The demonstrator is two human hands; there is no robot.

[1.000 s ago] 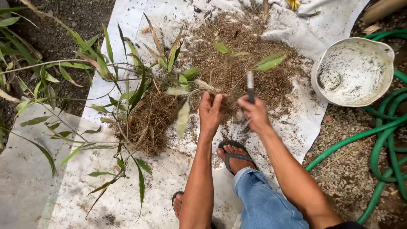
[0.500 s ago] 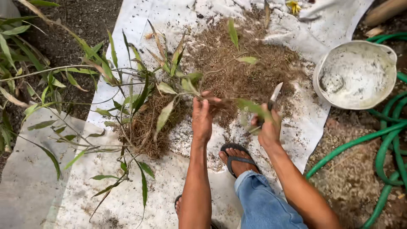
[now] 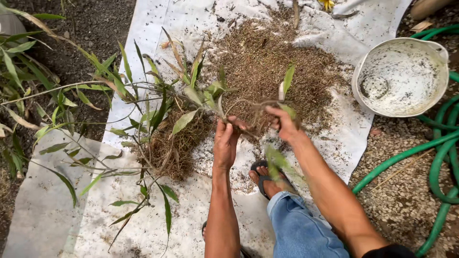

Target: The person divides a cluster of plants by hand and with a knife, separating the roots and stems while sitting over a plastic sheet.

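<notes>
My left hand (image 3: pixel 224 143) grips the base of a leafy green plant (image 3: pixel 191 95) whose brown root clump (image 3: pixel 174 145) lies on a white sheet (image 3: pixel 158 224). My right hand (image 3: pixel 285 125) is closed on a thin rooted shoot (image 3: pixel 260 104) with a green leaf (image 3: pixel 288 79); the shoot arcs back toward the left hand. A pale blade-like sliver shows above the right fingers, too unclear to name. A blurred green leaf (image 3: pixel 275 162) hangs in the air below the right wrist.
Brown fibrous debris (image 3: pixel 267 57) is piled beyond the hands. A dirty white bucket (image 3: pixel 432 102) stands at the right by a coiled green hose (image 3: pixel 430 162) on gravel. My sandalled foot (image 3: pixel 262 177) rests on the sheet. Leafy stalks (image 3: pixel 48 95) spread left.
Both hands have come closer to me and now pull a shoot apart from the plant. The upright knife seen in the right hand earlier is no longer clearly visible.
</notes>
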